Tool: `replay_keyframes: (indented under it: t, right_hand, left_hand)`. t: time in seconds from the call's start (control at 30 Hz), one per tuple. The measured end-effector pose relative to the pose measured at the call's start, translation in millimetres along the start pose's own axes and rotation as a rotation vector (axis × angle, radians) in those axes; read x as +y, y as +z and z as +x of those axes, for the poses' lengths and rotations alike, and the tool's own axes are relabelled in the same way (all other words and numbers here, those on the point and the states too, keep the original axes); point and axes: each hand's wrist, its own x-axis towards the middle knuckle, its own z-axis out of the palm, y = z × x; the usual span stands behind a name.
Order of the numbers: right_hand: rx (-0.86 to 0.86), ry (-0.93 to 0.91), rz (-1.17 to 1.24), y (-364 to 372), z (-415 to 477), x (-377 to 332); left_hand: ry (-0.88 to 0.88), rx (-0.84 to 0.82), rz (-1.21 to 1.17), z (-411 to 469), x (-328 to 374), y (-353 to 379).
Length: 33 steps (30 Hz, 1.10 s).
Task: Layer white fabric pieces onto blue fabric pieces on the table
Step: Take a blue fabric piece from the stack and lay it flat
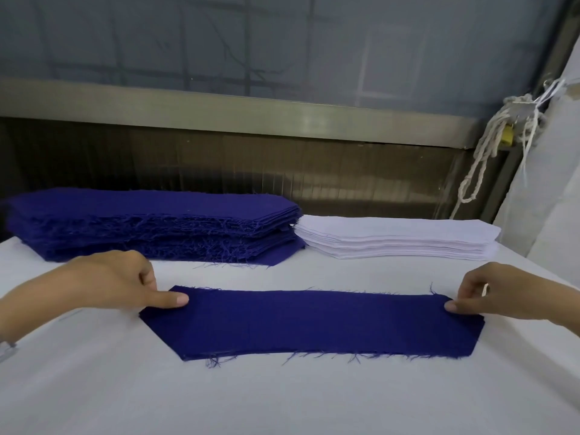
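Blue piece flat on table, ends pinched by left hand and right hand; blue stack, white stack beyond grip.

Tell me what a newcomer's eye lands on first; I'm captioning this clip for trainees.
A single blue fabric piece lies flat on the table, the left hand and right hand holding its two ends. Behind it sit a frayed blue stack on the left and a neat white stack on the right, side by side.
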Motion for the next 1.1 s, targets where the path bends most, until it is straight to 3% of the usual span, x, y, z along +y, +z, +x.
replay_keyframes:
  t: [0.23, 0.57, 0.7, 0.87, 1.1]
  right_hand:
    - [-0.024, 0.034, -0.023, 2, -6, -11]
    - [-0.119, -0.055, 0.001, 4, -7, -15]
    - [-0.049, -0.094, 0.283, 5, -4, -17]
    - [-0.175, 0.06, 0.326, -5, -5, -13]
    - [-0.329, 0.008, 0.273, -10, -11, -3]
  left_hand:
    - [-0.002, -0.001, 0.071, -7, 11, 6]
    - [0.163, -0.129, -0.158, 1, 6, 13]
    - [0.148, -0.114, -0.227, -1, 8, 11]
    - [0.061, -0.267, -0.251, -1, 5, -1]
    - [0.115, -0.434, -0.276, 9, -14, -9]
